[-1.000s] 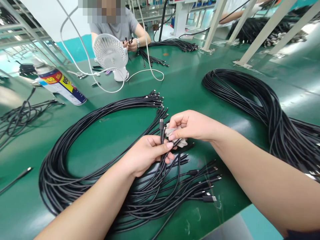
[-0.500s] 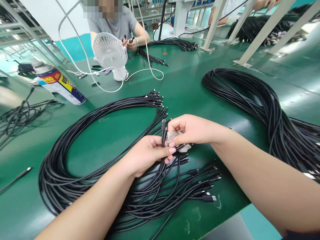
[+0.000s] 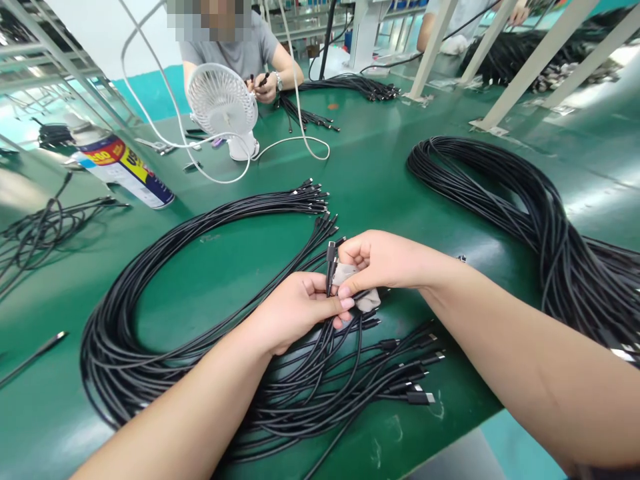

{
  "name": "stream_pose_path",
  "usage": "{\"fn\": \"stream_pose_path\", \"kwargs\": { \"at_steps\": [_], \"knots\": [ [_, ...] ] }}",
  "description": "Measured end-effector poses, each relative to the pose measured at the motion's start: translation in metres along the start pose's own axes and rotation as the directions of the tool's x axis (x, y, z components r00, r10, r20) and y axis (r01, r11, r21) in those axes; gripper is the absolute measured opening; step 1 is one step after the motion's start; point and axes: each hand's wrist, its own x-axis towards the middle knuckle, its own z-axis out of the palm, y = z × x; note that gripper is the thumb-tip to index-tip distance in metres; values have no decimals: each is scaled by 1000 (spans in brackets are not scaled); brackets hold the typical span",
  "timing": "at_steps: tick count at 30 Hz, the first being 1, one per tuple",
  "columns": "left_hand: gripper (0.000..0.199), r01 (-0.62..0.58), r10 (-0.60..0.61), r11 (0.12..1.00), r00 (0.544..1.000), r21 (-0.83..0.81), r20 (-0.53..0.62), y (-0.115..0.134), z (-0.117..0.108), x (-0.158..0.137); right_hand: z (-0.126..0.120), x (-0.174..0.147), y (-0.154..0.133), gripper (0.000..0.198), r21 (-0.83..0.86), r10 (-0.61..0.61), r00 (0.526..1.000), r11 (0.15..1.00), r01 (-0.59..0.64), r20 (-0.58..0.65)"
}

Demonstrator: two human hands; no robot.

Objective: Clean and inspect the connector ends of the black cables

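Left hand (image 3: 303, 303) clamped on black cables (image 3: 326, 333), left of cloth (image 3: 369, 301); upper plug (image 3: 331, 253) — long axis pointing away — beside cloth; right hand (image 3: 380, 261) pinching cloth, nearer plug tip

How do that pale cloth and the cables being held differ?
The cloth is crumpled; the held cables are slender, ending in plugs. The cloth is pale, the held cables black. The right hand grips the cloth, the left hand the held cables. Both are held above the green table.

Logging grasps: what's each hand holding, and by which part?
Left hand: black cables, near their connector ends. Right hand: crumpled pale cloth; which part is pinched, unclear.
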Motion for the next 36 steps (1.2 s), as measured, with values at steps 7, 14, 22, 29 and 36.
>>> {"fn": "stream_pose_path", "kwargs": {
  "at_steps": [7,14,22,29,36],
  "knots": [
    [22,-61,61,998,996,0,-65,0,1,1,-2,-1,-1,23,86,-39,999,995,40,-18],
    [26,-42,43,999,998,13,-51,2,3,1,3,-1,-2,36,57,-11,999,998,13,-38],
    [28,-104,103,994,991,-14,-80,3,1,-1,-7,-2,-3,42,85,-98,994,991,101,-40],
    [25,-121,123,992,985,29,-124,2,2,-1,-1,4,6,25,98,-173,981,978,182,-88],
    [26,-183,192,981,967,70,-166,3,1,0,3,5,-1,18,142,-210,960,961,237,-184]
  ]
}}
